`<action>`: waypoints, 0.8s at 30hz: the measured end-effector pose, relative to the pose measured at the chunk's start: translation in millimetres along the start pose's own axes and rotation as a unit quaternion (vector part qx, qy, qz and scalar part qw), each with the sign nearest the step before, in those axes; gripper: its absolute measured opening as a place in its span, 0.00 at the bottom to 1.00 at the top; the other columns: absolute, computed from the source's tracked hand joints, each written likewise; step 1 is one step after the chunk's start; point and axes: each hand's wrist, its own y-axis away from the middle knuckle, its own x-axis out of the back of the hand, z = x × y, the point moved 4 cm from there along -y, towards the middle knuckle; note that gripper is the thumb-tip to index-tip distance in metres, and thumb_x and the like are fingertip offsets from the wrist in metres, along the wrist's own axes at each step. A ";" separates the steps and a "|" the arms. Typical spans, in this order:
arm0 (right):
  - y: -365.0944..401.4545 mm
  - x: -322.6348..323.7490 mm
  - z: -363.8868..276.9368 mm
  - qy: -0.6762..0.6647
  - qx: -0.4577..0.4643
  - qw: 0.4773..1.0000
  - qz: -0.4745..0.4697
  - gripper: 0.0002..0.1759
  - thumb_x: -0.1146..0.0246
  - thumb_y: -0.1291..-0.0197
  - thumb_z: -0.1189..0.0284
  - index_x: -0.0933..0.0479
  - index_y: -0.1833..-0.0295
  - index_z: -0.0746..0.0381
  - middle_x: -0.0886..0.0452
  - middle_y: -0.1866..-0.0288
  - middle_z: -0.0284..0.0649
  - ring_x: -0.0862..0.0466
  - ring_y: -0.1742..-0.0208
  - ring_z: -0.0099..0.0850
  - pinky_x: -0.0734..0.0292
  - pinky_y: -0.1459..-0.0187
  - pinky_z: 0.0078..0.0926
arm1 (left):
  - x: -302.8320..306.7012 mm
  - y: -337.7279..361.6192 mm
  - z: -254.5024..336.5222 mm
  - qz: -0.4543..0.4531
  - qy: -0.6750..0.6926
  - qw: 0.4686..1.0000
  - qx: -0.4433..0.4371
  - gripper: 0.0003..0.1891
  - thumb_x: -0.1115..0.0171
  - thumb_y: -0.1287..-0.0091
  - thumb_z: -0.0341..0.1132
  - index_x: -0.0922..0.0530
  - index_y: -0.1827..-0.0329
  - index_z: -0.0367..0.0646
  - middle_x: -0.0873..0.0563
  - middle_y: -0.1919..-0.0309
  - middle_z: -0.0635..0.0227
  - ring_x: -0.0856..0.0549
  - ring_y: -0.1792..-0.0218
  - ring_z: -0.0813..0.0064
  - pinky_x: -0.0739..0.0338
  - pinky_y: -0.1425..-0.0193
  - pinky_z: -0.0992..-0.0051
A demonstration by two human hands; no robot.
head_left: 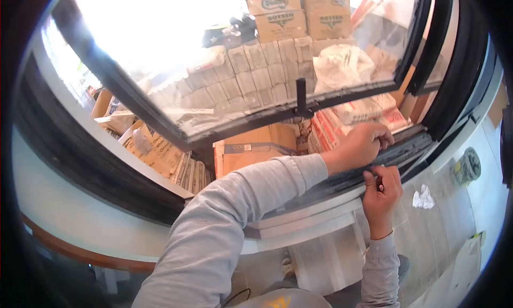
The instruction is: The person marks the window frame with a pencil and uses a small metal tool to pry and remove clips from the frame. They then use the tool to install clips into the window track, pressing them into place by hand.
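Observation:
My left hand [357,146] reaches across the dark window sill [342,177], its fingers curled close to the right end of the frame. Just below it, my right hand [382,197] is bent with thumb and fingertips pinched together at the sill's inner edge. Whatever either hand may hold is too small or hidden to make out. Above my hands, the black-framed window sash [240,125] stands swung outward, with a black handle [302,98] on its lower rail.
Beyond the glass are stacked grey blocks [256,67], cardboard boxes [279,24] and a white sack [343,64]. Red-and-white bags [327,129] and an open carton [256,147] lie below the sash. Indoors, crumpled paper [423,197] and a clear container [467,165] are on the right.

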 end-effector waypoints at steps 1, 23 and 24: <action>-9.5 1.9 -1.7 -0.004 0.013 1.000 0.002 0.12 0.27 0.37 0.73 0.24 0.63 0.64 0.27 0.70 0.39 0.28 0.73 0.33 0.32 0.70 0.30 | 2.1 0.5 -0.7 0.010 0.020 0.999 0.024 0.16 0.50 0.41 0.13 0.15 0.61 0.36 0.15 0.70 0.65 0.16 0.65 0.77 0.20 0.58 0.74; 1.7 9.7 131.8 -0.034 -0.191 0.970 0.145 0.09 0.43 0.21 0.71 0.30 0.51 0.66 0.27 0.55 0.40 0.28 0.56 0.30 0.28 0.51 0.29 | 4.0 8.5 19.3 -0.026 -0.170 0.985 -0.019 0.08 0.40 0.35 0.26 0.14 0.57 0.41 0.11 0.59 0.56 0.13 0.53 0.51 0.20 0.49 0.58; 4.1 8.2 131.7 -0.033 -0.188 0.971 0.145 0.09 0.43 0.21 0.71 0.30 0.51 0.66 0.27 0.55 0.40 0.28 0.56 0.30 0.28 0.51 0.29 | 3.8 8.5 19.3 -0.027 -0.168 0.985 -0.015 0.08 0.40 0.35 0.26 0.14 0.57 0.41 0.11 0.59 0.56 0.13 0.53 0.51 0.20 0.49 0.58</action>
